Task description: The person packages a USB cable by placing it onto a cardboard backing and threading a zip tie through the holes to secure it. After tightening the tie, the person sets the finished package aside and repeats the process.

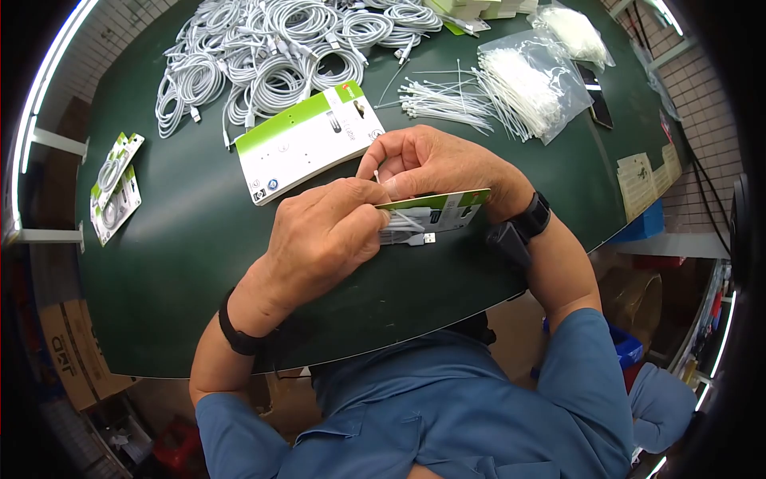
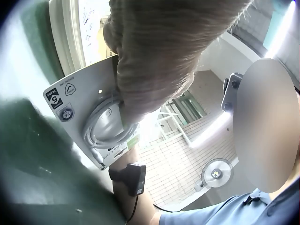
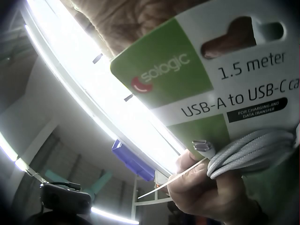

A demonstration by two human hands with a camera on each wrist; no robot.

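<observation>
My left hand (image 1: 323,235) grips the left end of a green-and-white retail card (image 1: 456,215) with thumb and fingers. On its front lies a coiled light-grey USB cable (image 1: 405,227), partly covered by those fingers; its USB-A plug shows below the card. A thin white cable tie (image 3: 174,179) sticks out from the coil in the right wrist view. Curled over the card's top edge, my right hand (image 1: 447,168) pinches at the tie with thumb and forefinger, the tips meeting the left forefinger. The left wrist view shows the card's printed front and the cable loop (image 2: 89,129).
Behind the hands lies a stack of blank cards (image 1: 307,144). A heap of coiled cables (image 1: 271,60) spreads beyond. Loose cable ties (image 1: 447,104), a plastic bag of ties (image 1: 531,88) and a phone (image 1: 596,100) lie at the right. Carded cables (image 1: 116,188) lie far left.
</observation>
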